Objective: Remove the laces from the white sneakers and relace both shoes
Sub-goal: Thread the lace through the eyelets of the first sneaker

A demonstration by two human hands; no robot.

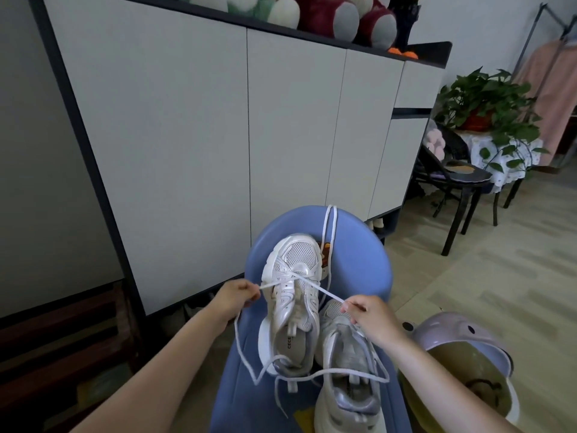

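Two white sneakers lie on a blue padded seat [359, 260]. The left sneaker [292, 295] points away from me, and a white lace [326, 293] runs through its lowest eyelets near the toe. My left hand [235, 296] pinches one end of that lace, pulled out to the left. My right hand [370, 318] pinches the other end, pulled out to the right, above the right sneaker [346, 370]. The slack of both ends hangs down and loops across the shoes' heels. A second loose lace [331, 232] lies on the seat beyond the left sneaker's toe.
A tall white cabinet [218, 145] stands close behind the seat, with plush toys on top. A lilac and yellow plastic potty [462, 360] sits at my right. A black chair [452, 182] and a potted plant [487, 104] stand at the far right on the wooden floor.
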